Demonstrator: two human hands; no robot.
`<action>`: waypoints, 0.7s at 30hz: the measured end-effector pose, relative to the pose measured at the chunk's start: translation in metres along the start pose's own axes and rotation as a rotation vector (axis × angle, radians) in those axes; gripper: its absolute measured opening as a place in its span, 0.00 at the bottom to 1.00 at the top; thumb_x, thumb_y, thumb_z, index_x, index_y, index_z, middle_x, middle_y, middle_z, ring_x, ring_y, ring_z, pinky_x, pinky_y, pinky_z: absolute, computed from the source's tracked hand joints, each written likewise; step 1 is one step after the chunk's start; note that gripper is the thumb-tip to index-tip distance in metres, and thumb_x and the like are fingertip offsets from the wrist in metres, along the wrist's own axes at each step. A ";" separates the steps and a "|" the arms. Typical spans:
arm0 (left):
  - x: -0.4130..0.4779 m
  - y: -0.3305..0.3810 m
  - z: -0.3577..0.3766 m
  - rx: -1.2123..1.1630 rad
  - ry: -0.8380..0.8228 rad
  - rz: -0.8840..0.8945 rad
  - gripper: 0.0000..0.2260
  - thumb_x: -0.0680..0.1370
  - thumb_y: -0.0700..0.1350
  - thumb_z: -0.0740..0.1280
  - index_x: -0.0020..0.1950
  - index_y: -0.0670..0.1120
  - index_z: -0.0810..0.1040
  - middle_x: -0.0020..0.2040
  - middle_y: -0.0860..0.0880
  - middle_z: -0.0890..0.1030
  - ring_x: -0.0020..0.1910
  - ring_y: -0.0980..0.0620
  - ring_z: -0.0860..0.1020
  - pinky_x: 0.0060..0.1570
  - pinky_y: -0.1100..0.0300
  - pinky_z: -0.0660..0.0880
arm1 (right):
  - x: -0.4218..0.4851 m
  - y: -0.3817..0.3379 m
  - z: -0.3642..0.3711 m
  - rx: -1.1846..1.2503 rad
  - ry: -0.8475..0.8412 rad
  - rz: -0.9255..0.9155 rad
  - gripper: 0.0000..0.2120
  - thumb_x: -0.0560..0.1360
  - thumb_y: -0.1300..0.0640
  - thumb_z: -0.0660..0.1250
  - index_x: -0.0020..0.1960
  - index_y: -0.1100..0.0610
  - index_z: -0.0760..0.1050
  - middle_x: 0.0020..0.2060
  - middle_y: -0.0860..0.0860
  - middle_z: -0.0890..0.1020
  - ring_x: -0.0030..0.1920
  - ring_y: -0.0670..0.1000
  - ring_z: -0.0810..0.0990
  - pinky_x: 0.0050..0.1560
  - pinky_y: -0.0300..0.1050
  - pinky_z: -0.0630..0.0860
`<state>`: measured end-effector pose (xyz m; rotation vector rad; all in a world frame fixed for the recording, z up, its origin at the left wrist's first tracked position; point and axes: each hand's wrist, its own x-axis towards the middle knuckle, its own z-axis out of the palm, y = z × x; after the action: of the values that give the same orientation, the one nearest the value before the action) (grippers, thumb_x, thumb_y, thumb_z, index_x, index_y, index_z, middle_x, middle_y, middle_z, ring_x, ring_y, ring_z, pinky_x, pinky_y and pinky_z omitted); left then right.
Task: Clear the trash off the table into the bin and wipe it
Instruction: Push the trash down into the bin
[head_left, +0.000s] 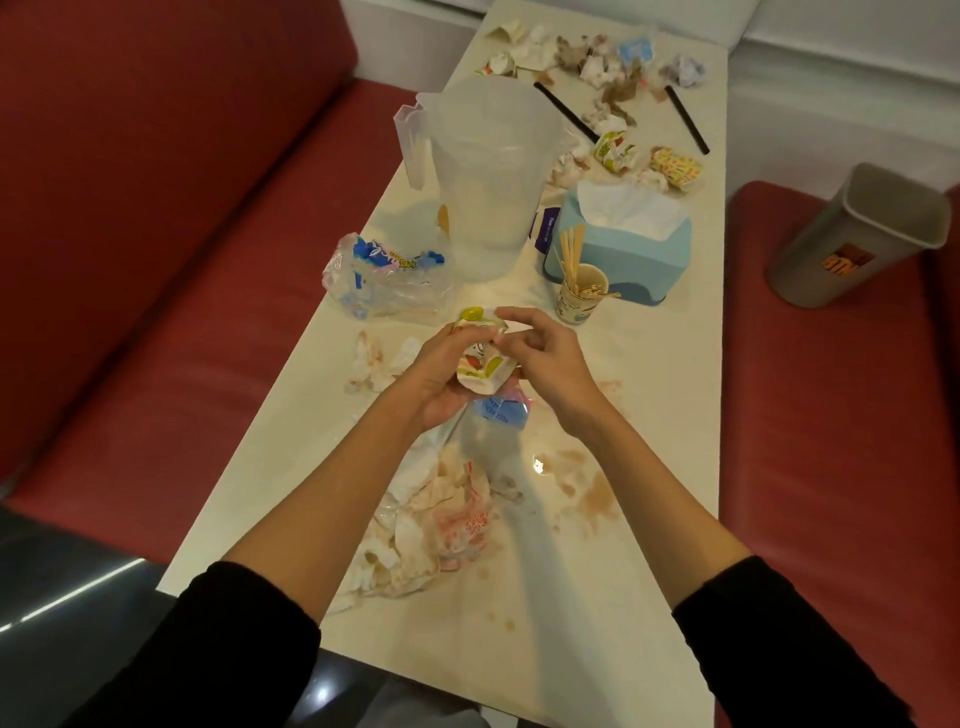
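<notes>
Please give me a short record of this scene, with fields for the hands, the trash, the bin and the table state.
left hand: holds a crushed printed paper cup from below
right hand: pinches that cup's rim
trash left: crumpled stained napkins near; black straws and wrappers far
bin: grey plastic bin on the red bench, right side
table: cream tabletop, brown stains, not wiped
other: clear plastic jug, blue tissue box

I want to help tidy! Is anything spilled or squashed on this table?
Yes: brown stains smear the near half of the table, like spilled sauce. Beside them dirty napkins lie heaped, and the left hand grips a crushed paper cup.
</notes>
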<state>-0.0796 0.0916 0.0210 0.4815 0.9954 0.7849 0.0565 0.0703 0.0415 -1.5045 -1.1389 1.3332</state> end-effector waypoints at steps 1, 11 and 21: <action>-0.001 0.003 -0.003 0.019 0.016 0.007 0.17 0.76 0.39 0.69 0.64 0.42 0.73 0.56 0.37 0.81 0.49 0.41 0.82 0.52 0.40 0.79 | 0.002 -0.001 -0.001 0.074 0.006 0.042 0.11 0.77 0.63 0.65 0.59 0.57 0.77 0.41 0.54 0.84 0.39 0.47 0.84 0.36 0.39 0.78; -0.009 0.000 -0.037 0.230 0.282 0.020 0.10 0.75 0.35 0.66 0.52 0.47 0.71 0.37 0.45 0.75 0.33 0.49 0.75 0.32 0.57 0.71 | 0.021 0.059 -0.001 -0.820 -0.081 0.064 0.20 0.77 0.58 0.65 0.67 0.57 0.70 0.60 0.58 0.74 0.59 0.58 0.74 0.53 0.43 0.71; -0.014 -0.014 -0.052 0.285 0.410 0.038 0.12 0.75 0.38 0.71 0.52 0.45 0.70 0.34 0.47 0.70 0.27 0.52 0.67 0.28 0.59 0.65 | 0.011 0.067 0.012 -0.896 -0.024 0.018 0.12 0.76 0.52 0.66 0.45 0.62 0.77 0.51 0.59 0.76 0.49 0.57 0.74 0.47 0.49 0.72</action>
<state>-0.1244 0.0724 -0.0057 0.5989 1.4955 0.7960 0.0522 0.0632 -0.0266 -2.1022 -1.8803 0.8620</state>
